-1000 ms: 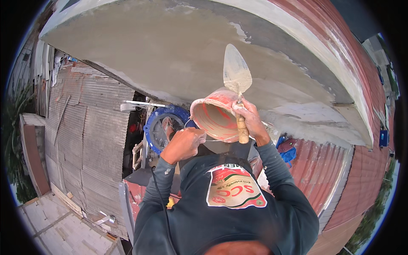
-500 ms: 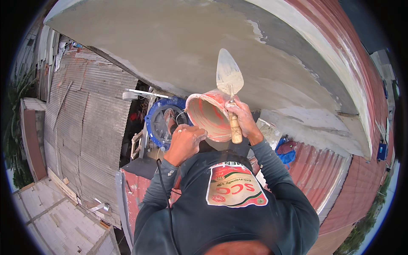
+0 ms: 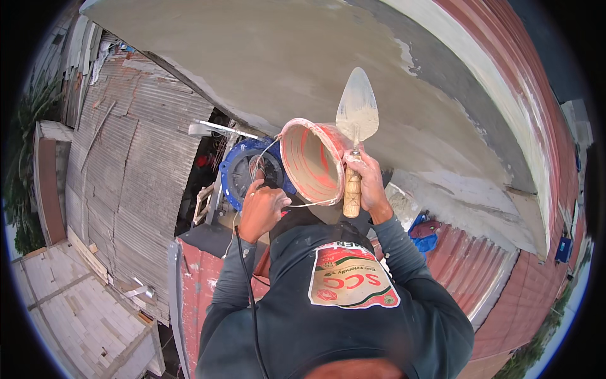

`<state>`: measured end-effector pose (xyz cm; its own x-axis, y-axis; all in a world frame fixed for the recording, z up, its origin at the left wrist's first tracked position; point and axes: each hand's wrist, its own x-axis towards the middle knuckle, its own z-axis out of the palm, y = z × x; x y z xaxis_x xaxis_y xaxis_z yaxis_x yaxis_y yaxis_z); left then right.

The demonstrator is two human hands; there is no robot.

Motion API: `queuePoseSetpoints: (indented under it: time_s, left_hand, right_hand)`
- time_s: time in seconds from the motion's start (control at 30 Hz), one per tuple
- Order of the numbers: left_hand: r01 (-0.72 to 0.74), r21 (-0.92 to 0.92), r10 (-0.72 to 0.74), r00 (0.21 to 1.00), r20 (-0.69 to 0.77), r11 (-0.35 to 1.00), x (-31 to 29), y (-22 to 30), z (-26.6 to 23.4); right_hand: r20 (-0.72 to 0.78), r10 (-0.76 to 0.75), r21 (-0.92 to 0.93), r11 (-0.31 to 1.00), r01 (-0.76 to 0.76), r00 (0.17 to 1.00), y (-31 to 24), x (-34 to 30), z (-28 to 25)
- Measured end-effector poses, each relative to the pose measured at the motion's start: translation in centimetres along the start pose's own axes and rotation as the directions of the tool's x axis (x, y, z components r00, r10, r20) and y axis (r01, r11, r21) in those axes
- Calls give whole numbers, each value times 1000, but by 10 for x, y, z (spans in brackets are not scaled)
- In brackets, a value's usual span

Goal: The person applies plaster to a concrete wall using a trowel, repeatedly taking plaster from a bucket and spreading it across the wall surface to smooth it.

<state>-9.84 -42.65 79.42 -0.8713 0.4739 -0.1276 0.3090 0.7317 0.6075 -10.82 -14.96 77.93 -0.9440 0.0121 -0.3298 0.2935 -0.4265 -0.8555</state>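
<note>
A red bucket (image 3: 302, 165), smeared with pale mortar, is tipped so its mouth opens toward the left. My left hand (image 3: 261, 213) is closed on its thin wire handle (image 3: 310, 204), which stands away from the rim. On the bucket's right side is my right hand (image 3: 369, 183), wrapped round a pointed trowel (image 3: 357, 108) and against the bucket's wall. The trowel's mortar-coated blade points up and away, its wooden grip downward. Part of the right hand's fingers is hidden behind the grip and bucket.
Ahead spreads a wide, freshly plastered grey surface (image 3: 265, 69). Below the bucket sits a blue drum (image 3: 228, 183). Corrugated sheets (image 3: 136, 139) lie on the left, red corrugated roofing (image 3: 464, 259) on the right. A black cable (image 3: 248, 284) runs along my left arm.
My left hand has moved off the bucket's rim and drawn the wire handle out to the left. Bucket and trowel shift slightly right in view, still in my right hand.
</note>
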Motion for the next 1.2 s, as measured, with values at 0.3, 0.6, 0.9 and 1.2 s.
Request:
queuePoseSetpoints:
  time_s: [0.3, 0.6, 0.9, 1.2]
  left_hand:
    - [91, 15, -58, 750, -659, 996, 14, 8, 14]
    - [291, -672, -154, 841, 519, -681, -24, -66, 134]
    - [-378, -869, -584, 801, -133, -321, 16, -76, 83]
    - [-230, -866, -452, 777, -438, 445, 40, -79, 5]
  right_hand:
    - [-43, -29, 213, 976, 37, 999, 8, -9, 7]
    - [70, -50, 318, 948, 25, 996, 24, -19, 20]
    - [48, 136, -281, 952, -118, 989, -18, -20, -11]
    - [298, 105, -938, 216, 270, 949, -26, 29, -56]
